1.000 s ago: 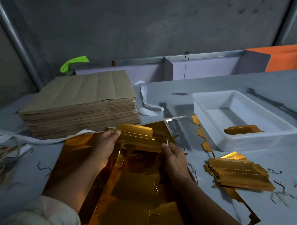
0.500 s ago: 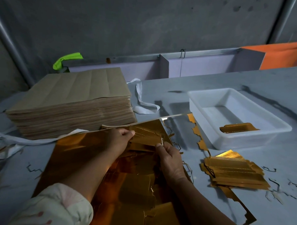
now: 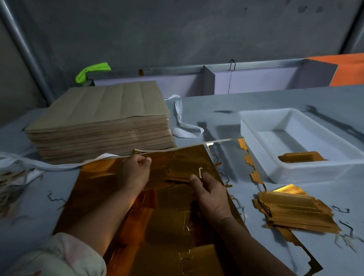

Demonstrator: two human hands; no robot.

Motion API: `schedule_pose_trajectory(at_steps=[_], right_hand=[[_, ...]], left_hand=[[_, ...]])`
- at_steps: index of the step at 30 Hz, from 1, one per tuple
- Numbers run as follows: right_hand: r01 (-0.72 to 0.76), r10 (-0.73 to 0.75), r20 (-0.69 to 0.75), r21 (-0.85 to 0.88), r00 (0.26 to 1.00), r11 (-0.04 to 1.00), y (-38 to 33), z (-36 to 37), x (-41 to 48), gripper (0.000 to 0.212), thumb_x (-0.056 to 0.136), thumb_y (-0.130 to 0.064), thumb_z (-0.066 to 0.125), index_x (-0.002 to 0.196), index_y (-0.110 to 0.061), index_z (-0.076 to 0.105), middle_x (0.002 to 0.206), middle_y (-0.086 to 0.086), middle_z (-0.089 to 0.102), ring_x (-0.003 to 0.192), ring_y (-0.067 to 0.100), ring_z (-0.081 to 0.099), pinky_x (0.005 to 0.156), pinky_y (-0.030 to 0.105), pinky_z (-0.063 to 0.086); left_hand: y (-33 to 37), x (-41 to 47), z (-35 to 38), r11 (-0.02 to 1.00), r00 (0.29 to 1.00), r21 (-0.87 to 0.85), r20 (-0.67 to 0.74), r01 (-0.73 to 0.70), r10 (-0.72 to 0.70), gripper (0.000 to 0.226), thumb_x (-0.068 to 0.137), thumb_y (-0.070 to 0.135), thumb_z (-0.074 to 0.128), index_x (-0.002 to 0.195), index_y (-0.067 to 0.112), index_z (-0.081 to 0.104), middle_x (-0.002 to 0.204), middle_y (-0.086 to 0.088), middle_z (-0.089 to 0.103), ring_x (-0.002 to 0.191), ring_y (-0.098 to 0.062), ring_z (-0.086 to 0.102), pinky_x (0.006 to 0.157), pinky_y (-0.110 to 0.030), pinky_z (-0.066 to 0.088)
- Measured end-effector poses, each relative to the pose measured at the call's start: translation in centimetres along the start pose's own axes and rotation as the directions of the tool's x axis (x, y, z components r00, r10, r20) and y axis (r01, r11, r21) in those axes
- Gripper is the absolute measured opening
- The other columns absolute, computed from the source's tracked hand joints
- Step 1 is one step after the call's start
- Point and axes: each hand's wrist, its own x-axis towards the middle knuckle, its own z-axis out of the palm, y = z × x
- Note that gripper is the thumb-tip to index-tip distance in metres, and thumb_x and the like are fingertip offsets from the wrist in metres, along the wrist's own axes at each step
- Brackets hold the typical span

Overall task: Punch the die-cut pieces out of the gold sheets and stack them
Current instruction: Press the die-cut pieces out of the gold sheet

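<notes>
A large gold sheet (image 3: 105, 182) lies on the grey table in front of me. My left hand (image 3: 135, 172) is curled into a fist at the sheet's far edge, pinching that edge. My right hand (image 3: 208, 190) holds several punched gold pieces (image 3: 177, 175) against the sheet, thumb on top. A stack of punched gold pieces (image 3: 294, 212) lies on the table to the right. One more gold piece (image 3: 300, 157) sits inside the white tray (image 3: 312, 173).
A tall stack of brown paper sheets (image 3: 103, 122) stands at the back left. Gold offcut strips (image 3: 252, 165) and thin trimmings lie around the sheet. White strapping (image 3: 183, 125) trails across the table. A low partition wall (image 3: 251, 82) runs along the far edge.
Both hands have lowered the gold pieces from a raised position down onto the sheet. My left hand moved right and closed into a fist at the sheet's far edge.
</notes>
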Motion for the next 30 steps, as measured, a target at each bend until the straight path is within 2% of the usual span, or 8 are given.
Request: schedule_pose_trajectory(at_steps=[4,7,11,14,19,24,28,30], right_hand=[[0.046,-0.046,0.013,-0.02,0.999,0.999,-0.2,0.2,-0.4,0.037,0.096,-0.052,0.047,0.076,-0.021,0.053,0.065,0.0,0.05,0.06,0.018,0.049,0.057,0.035,0.044],[0.094,-0.099,-0.041,-0.118,0.994,0.989,0.0,0.3,-0.5,0.043,0.102,-0.044,0.038,0.074,-0.015,0.053,0.062,-0.003,0.047,0.057,0.009,0.044,0.055,0.022,0.038],[0.109,-0.126,-0.069,-0.203,0.99,0.973,0.4,0.4,-0.2,0.037,0.105,-0.036,0.039,0.076,-0.017,0.053,0.063,-0.002,0.048,0.057,0.008,0.043,0.054,0.026,0.037],[0.126,-0.161,-0.112,-0.271,0.981,0.954,0.6,0.4,0.0,0.032,0.103,-0.033,0.043,0.072,-0.027,0.045,0.061,-0.007,0.045,0.053,0.004,0.038,0.05,0.019,0.033],[0.105,-0.179,-0.191,-0.344,0.965,0.933,0.9,0.3,0.2,0.03,0.103,-0.03,0.045,0.073,-0.033,0.041,0.072,-0.005,0.046,0.061,0.006,0.039,0.055,0.02,0.029],[0.068,-0.156,-0.189,-0.405,0.97,0.912,1.1,0.3,0.4,0.012,0.1,-0.035,0.05,0.093,-0.026,0.054,0.096,-0.004,0.051,0.077,0.005,0.046,0.065,0.02,0.037],[0.036,-0.111,-0.15,-0.435,0.982,0.9,1.0,0.1,0.5,0.033,0.1,-0.041,0.047,0.125,-0.024,0.06,0.121,-0.002,0.055,0.106,0.011,0.052,0.09,0.029,0.048],[0.043,-0.126,-0.157,-0.446,0.979,0.894,1.0,0.1,0.4,0.04,0.1,-0.043,0.046,0.133,-0.023,0.059,0.129,-0.002,0.055,0.115,0.013,0.051,0.097,0.033,0.047]], left_hand=[[-0.2,-0.2,-1.3,0.992,0.996,0.113,0.062,0.06,-0.067,0.027,0.098,0.044,0.051,0.087,0.019,0.056,0.081,0.0,0.057,0.067,-0.013,0.054,0.059,-0.028,0.043],[-0.4,-0.5,-2.0,0.967,0.985,0.242,0.132,0.074,-0.109,0.046,0.098,0.053,0.046,0.071,0.017,0.055,0.067,-0.001,0.054,0.058,-0.015,0.049,0.054,-0.027,0.036],[-1.2,-1.3,-2.3,0.929,0.963,0.359,0.206,0.089,-0.172,0.055,0.095,0.062,0.043,0.072,0.014,0.058,0.07,-0.003,0.06,0.06,-0.016,0.054,0.058,-0.028,0.04],[-1.4,-1.7,-2.2,0.921,0.95,0.375,0.234,0.109,-0.208,0.048,0.095,0.058,0.048,0.075,0.015,0.058,0.072,-0.002,0.059,0.065,-0.017,0.057,0.063,-0.03,0.044],[-1.5,-2.0,-1.8,0.941,0.938,0.328,0.293,0.084,-0.186,0.02,0.098,0.033,0.055,0.088,0.016,0.061,0.085,-0.001,0.062,0.073,-0.014,0.057,0.06,-0.027,0.043],[-0.5,-2.1,-1.6,0.992,0.971,-0.008,0.208,0.125,-0.121,0.015,0.104,0.028,0.043,0.106,0.015,0.051,0.09,-0.007,0.063,0.073,-0.017,0.065,0.055,-0.025,0.05],[-0.1,-2.0,-1.7,0.994,0.992,-0.094,0.12,0.047,-0.036,0.011,0.105,0.029,0.039,0.107,0.021,0.047,0.086,-0.007,0.064,0.067,-0.018,0.066,0.051,-0.025,0.05],[0.1,-1.8,-1.8,0.993,0.996,-0.114,0.084,0.021,-0.012,0.012,0.104,0.03,0.04,0.107,0.021,0.047,0.084,-0.007,0.064,0.063,-0.018,0.065,0.05,-0.025,0.049]])
